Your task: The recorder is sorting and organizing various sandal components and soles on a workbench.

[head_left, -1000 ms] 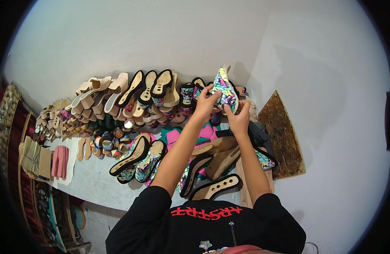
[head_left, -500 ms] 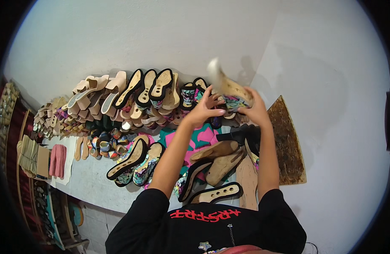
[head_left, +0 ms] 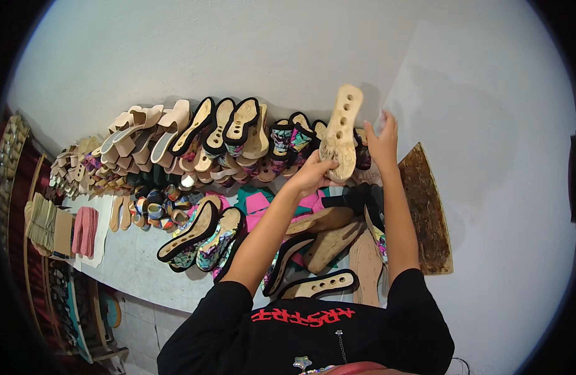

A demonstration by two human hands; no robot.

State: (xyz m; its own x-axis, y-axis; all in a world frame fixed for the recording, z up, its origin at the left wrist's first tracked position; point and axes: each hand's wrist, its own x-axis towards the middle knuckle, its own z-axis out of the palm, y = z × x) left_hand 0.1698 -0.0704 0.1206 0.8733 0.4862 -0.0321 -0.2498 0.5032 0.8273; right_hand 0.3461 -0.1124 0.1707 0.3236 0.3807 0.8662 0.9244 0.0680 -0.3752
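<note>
Left hand point(head_left: 314, 175) clamped on a pale beige, foot-shaped sole with round holes point(head_left: 339, 149); right hand point(head_left: 383, 139) open.
The sole is held upright above the worktop, the right hand apart beside it. Below, brown wooden shoe forms point(head_left: 332, 249) lie near a black-edged beige sole point(head_left: 318, 287) on a grey table point(head_left: 135, 269).

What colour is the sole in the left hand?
The sole shows pale tan, with darker marks on its lower part; the head view shows it best.
</note>
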